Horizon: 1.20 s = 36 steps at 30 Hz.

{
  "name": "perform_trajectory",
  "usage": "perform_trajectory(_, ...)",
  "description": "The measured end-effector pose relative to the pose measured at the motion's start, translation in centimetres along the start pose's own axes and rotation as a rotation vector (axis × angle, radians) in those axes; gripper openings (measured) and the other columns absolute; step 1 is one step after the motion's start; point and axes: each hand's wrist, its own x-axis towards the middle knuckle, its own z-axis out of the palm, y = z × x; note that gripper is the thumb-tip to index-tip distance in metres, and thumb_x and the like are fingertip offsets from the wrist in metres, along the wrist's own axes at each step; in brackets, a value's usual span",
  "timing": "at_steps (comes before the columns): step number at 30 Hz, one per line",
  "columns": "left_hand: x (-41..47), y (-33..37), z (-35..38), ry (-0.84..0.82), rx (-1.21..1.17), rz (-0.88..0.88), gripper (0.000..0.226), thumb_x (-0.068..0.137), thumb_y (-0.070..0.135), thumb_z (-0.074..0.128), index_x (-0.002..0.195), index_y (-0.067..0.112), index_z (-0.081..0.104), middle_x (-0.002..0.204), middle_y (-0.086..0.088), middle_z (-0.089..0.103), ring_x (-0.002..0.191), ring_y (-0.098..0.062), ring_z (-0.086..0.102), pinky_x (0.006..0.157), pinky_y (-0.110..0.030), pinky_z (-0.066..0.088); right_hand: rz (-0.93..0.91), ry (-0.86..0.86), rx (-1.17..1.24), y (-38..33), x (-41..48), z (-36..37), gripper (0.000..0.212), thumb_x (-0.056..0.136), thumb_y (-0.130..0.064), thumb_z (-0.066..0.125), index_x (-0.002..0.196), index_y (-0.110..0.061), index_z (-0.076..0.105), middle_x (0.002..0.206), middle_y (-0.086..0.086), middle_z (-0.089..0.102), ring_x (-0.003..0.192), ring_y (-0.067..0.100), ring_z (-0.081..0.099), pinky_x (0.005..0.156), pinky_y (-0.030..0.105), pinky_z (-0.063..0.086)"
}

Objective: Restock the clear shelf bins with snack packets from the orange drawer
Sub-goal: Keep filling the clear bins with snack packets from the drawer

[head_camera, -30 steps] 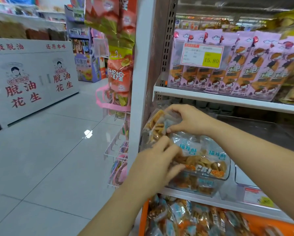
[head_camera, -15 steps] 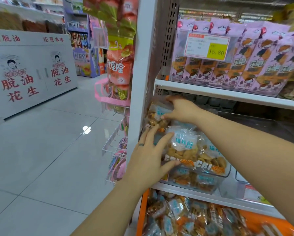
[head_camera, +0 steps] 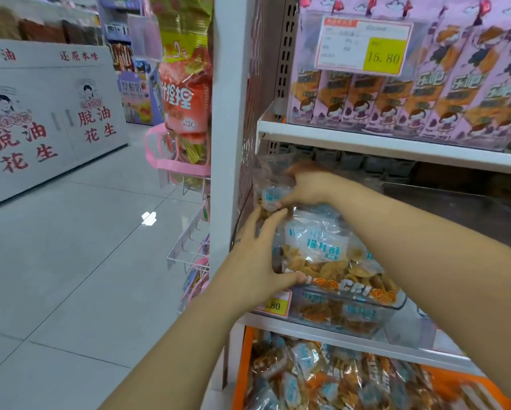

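1. Orange plastic drawer below remains stocked.
2. Clear plastic shelf bin looks nearly full.
3. Left hand, earlier pinching, now spreads its fingers wide, steadying the pile.
4. Right hand pinches a clear blue-labelled snack packet, tucking it rearward.

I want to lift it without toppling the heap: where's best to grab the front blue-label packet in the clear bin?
Probably pinch the front packet by its upper edge, from above: it leans label-out atop the heap, the clear bin wall blocks its lower part, the left hand rests on its left side, and the right hand pinches a rear packet.
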Motion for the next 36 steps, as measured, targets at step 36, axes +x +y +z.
perform_trajectory(36,-0.5,0.0,0.4,-0.031,0.011,-0.022,0.089,0.080,0.050,0.069,0.146,0.050,0.009,0.159,0.014,-0.003,0.146,-0.017,0.010,0.116,-0.034,0.020,0.051,0.194,-0.136,0.2,0.6,1.5,0.032,0.084,-0.042,0.064,0.100,-0.015,0.059,0.101,0.004,0.061,0.085,0.022,0.058,0.075,0.030,0.050)
